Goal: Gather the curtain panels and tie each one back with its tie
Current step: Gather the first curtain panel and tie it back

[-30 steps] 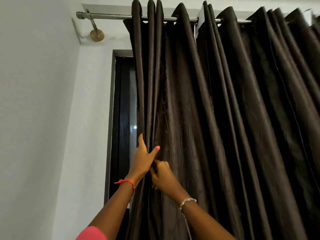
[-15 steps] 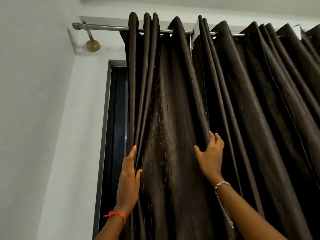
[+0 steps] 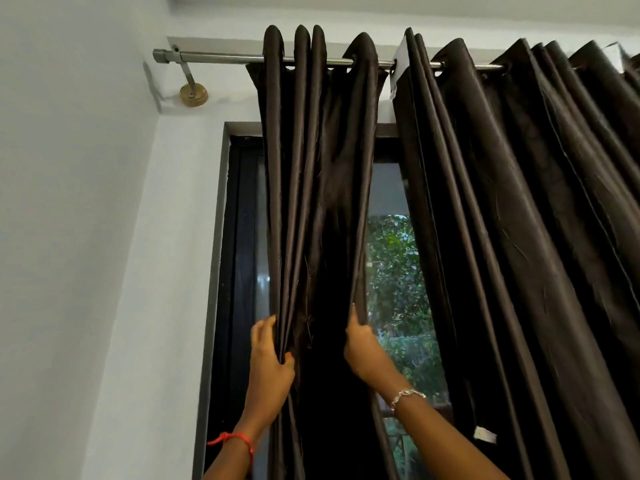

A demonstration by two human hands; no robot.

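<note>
Two dark curtain panels (image 3: 519,237) hang from the rod (image 3: 221,58). Below it, the left hand (image 3: 268,362) pinches the left panel (image 3: 311,168) by its bunched folds; the right hand (image 3: 360,351) grips its right edge. White walls (image 3: 69,237), window glass (image 3: 394,271) beneath.

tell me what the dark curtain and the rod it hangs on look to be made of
The dark brown curtain panel looks like satiny fabric, possibly synthetic: soft sheen along the folds, fine crinkle lines. The straight silver curtain rod looks like metal, likely steel: even grey gloss.
</note>
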